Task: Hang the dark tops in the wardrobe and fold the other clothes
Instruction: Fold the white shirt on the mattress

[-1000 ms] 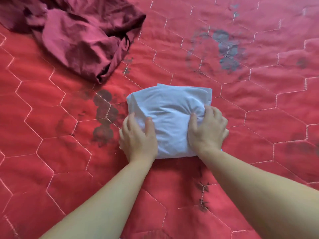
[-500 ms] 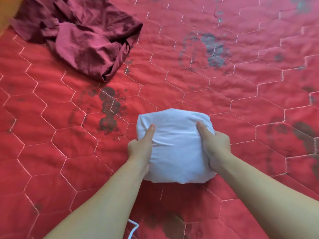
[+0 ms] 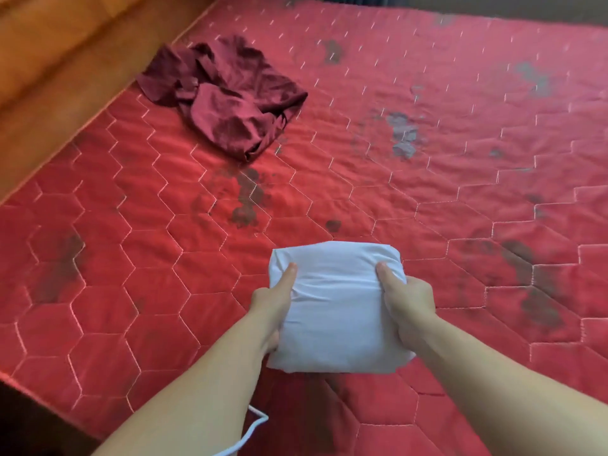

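Both hands grip folded white garment [image 3: 335,311]: left hand [image 3: 273,304] at 9 o'clock edge, right hand [image 3: 408,304] at 3, thumbs on top. Maroon top [image 3: 227,103] crumpled at 11 o'clock on red quilt [image 3: 131,258].

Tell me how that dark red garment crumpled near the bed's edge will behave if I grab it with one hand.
The dark red garment is bunched in loose wrinkles on the quilted bed cover, so it will probably be floppy and sag from a single grip. It looks like thin cloth, likely light. Unfolded flaps at its edges may trail or drag.
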Tool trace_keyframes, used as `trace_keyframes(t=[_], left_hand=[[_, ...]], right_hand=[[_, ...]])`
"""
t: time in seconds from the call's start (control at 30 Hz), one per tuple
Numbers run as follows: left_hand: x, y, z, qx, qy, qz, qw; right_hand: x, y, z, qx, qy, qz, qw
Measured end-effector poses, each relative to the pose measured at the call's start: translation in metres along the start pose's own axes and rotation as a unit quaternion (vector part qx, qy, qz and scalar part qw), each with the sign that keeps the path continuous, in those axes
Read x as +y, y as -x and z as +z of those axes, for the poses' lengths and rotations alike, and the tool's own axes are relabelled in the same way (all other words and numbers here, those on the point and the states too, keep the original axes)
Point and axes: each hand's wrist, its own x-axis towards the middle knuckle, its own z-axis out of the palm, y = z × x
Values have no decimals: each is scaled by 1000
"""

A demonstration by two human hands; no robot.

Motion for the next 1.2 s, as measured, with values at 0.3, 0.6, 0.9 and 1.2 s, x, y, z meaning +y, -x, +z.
trace_keyframes(t=[0.3,0.6,0.9,1.2], left_hand=[[193,231,-105,97,92,219,967],[234,440,-336,215,239,313,894],[-5,615,-630,444,385,244,771],[-244,739,-798,590,474,183,628]], right_hand=[[-256,191,-31,-105,-62,-199,972],[-384,468,45,-281,-51,-342,895],[-241,803,227,-542,63,-368,753],[-50,1074,318,-687,165,-378,599]])
